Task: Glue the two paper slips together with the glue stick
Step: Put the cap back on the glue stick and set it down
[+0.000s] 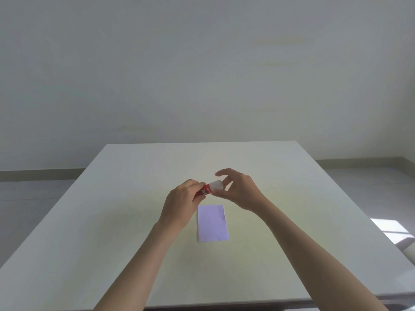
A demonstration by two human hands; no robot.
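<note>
A red glue stick (205, 191) with a white cap (216, 185) is held above the table, tilted up to the right. My left hand (182, 203) grips its red body. My right hand (238, 189) pinches the white cap with thumb and fingers; the cap sits on the stick. Below the hands a pale lilac paper slip (213, 223) lies flat on the table, its top right corner showing a second edge, as if two slips are stacked. I cannot tell how many slips lie there.
The white table (112, 221) stretches wide around the paper. Its far edge meets a plain wall. At the right edge, a white object (407, 244) on the floor catches bright light.
</note>
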